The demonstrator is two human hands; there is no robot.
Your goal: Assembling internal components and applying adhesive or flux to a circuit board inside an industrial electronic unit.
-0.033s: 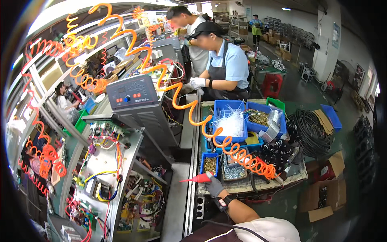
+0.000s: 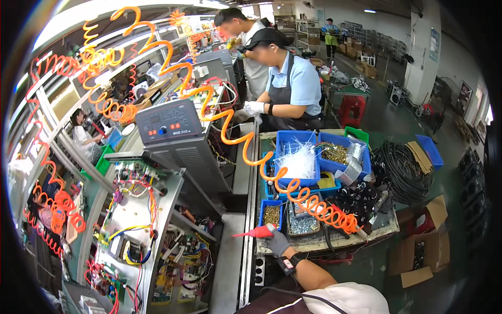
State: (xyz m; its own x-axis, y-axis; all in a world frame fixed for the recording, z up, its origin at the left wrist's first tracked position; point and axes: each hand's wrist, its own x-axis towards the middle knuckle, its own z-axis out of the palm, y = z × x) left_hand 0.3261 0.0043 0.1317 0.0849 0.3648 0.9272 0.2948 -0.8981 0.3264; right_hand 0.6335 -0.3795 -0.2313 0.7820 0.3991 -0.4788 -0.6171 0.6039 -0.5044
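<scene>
My right hand [image 2: 278, 244], in a grey glove, is closed around a red tapered tool [image 2: 257, 232] with a thin point, perhaps a screwdriver; its exact kind is unclear. The tip points left, over the grey metal track [image 2: 230, 261]. Just beyond the hand are a small blue bin of brass-coloured fasteners [image 2: 271, 214] and a tray of silver screws [image 2: 303, 226]. Left of the track stands an open machine chassis [image 2: 137, 197] with coloured wires and circuit boards. My left hand is out of the picture.
An orange coiled hose [image 2: 238, 140] hangs across the middle, down to the parts table. Beyond the chassis is a grey machine with a control panel [image 2: 168, 125]. Blue bins [image 2: 298, 180] and black cables [image 2: 405, 172] lie right. A co-worker [image 2: 295, 83] works ahead; open cardboard box [image 2: 436, 251] at right.
The chassis and the control-panel machine appear slightly farther left in the picture. My right hand and the red tool stay almost in place.
</scene>
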